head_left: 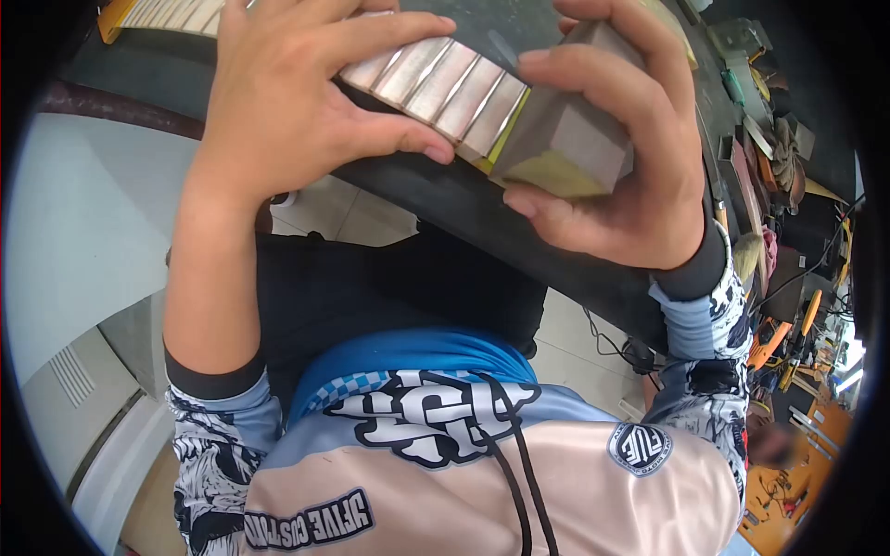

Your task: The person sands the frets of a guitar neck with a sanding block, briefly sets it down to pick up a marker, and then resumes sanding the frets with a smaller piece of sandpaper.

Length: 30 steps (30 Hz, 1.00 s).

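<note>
A row of shiny metal blocks (440, 88) lies side by side at the top centre, above the dark work surface. My left hand (297, 102) grips the row near its left part, with the thumb along the lower edge and the fingers over the top. At the right end of the row, my right hand (630, 139) is wrapped round a grey-brown block (565, 139) with a yellowish lower face. A thin yellow strip (507, 134) shows between this block and the last metal piece.
Beneath the hands runs a dark table (464, 208). Another row of pale metal pieces (176, 17) in an orange holder lies at the top left. Tools and cloths (788, 157) crowd the right side. An orange-brown surface (788, 491) with small parts is at the lower right.
</note>
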{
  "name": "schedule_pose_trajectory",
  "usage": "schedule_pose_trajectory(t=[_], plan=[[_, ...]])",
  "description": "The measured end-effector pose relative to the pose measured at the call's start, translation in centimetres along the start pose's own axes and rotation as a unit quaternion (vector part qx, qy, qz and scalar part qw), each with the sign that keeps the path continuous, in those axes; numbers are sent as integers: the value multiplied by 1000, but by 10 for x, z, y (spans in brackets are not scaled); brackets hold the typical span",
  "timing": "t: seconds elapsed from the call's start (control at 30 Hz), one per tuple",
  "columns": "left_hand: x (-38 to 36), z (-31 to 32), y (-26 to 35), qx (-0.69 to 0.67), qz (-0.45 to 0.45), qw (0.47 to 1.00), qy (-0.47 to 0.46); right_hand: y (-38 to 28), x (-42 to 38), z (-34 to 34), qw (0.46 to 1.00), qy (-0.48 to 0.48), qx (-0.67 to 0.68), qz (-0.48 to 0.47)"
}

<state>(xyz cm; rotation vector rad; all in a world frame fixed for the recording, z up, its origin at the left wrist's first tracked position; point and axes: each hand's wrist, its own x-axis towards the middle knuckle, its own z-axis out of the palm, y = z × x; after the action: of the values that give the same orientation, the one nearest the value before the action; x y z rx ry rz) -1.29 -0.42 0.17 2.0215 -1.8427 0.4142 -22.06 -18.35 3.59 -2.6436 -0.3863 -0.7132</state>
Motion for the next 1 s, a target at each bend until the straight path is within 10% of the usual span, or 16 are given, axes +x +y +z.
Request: schedule_pose_trajectory(t=[0.13, 0.23, 0.37, 0.5, 0.63, 0.73, 0.87, 1.0], plan=[[-1, 2, 2, 0, 1, 1000, 11, 12, -2, 5, 984, 32, -160, 78], [-5, 5, -4, 16, 13, 999, 30, 13, -8, 18, 993, 38, -18, -107], [-4, 5, -2, 9, 8, 1000, 25, 31, -16, 3, 993, 49, -39, 101], [-2, 4, 1, -9, 11, 999, 37, 27, -11, 17, 994, 52, -29, -97], [-3, 4, 3, -5, -7, 1000, 13, 42, -16, 8, 993, 73, -84, 45], [0, 5, 7, -27, 5, 999, 43, 22, -6, 16, 993, 40, -41, -106], [2, 2, 13, -44, -3, 998, 36, 33, -12, -4, 995, 37, -52, 81], [4, 6, 3, -8, -3, 1000, 10, 29, -14, 19, 990, 42, -14, -134]])
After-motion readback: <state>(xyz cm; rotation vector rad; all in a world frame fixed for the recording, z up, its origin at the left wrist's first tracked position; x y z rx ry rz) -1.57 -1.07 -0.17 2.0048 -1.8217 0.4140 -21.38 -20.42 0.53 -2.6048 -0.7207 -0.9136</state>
